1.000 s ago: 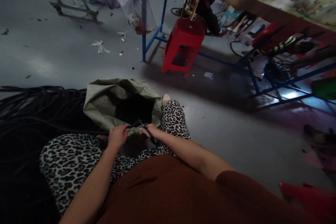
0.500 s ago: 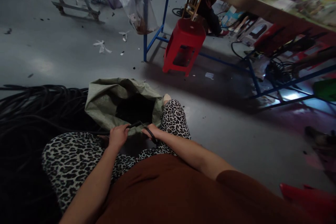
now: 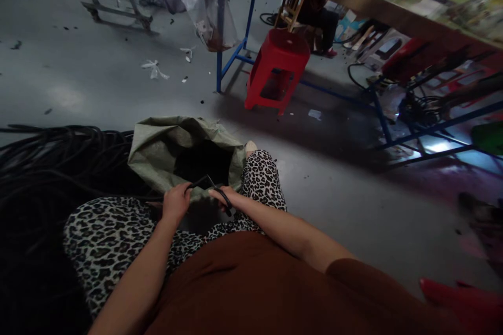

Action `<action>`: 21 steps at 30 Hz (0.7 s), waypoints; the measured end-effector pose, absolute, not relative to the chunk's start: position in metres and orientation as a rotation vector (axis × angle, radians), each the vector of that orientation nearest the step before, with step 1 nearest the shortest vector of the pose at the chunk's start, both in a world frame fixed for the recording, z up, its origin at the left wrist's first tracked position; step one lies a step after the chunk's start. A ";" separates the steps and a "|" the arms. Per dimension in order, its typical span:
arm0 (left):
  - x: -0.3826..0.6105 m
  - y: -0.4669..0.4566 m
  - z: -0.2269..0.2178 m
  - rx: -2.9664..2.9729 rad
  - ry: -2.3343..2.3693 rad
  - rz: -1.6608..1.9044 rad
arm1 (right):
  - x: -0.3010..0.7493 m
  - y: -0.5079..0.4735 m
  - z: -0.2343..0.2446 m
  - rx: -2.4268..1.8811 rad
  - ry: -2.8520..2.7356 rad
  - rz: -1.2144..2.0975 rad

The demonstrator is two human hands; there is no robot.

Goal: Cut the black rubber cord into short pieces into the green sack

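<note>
I sit with leopard-print trousers over my knees. My left hand is closed round a black cable that runs out of the dark pile at my left. My right hand is closed on a dark scissor-like tool, its tip meeting the cable just in front of the left hand. Both hands hover over the mouth of an open green woven sack standing on the floor between my legs.
A big heap of black cables lies at left. A red plastic stool stands by a blue-framed workbench; another person's legs show behind it. A clear plastic bag hangs from the bench. Scraps litter the grey floor.
The hands and the tool stay almost in place at the sack's mouth; the tool's tip shifts slightly on the cable. The view drifts a little.
</note>
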State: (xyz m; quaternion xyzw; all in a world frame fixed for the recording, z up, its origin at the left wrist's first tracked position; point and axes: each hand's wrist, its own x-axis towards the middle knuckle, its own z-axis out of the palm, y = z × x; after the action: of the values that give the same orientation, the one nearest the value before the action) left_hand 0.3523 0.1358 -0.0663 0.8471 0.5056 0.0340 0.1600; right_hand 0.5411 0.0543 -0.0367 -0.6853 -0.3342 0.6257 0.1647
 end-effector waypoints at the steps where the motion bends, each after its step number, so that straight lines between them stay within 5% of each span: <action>1: 0.352 0.136 -0.067 2.420 1.444 0.117 | 0.541 0.054 -0.035 -1.947 -0.953 1.796; 21: 0.354 0.132 -0.074 2.403 1.246 0.239 | 0.537 0.056 -0.026 -1.931 -0.890 1.830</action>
State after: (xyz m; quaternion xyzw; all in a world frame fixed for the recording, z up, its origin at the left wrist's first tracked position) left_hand 0.3544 0.1316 -0.0743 0.8645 0.4483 0.0859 0.2107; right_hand 0.5370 0.0555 -0.0258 -0.6786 -0.3127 0.6432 0.1674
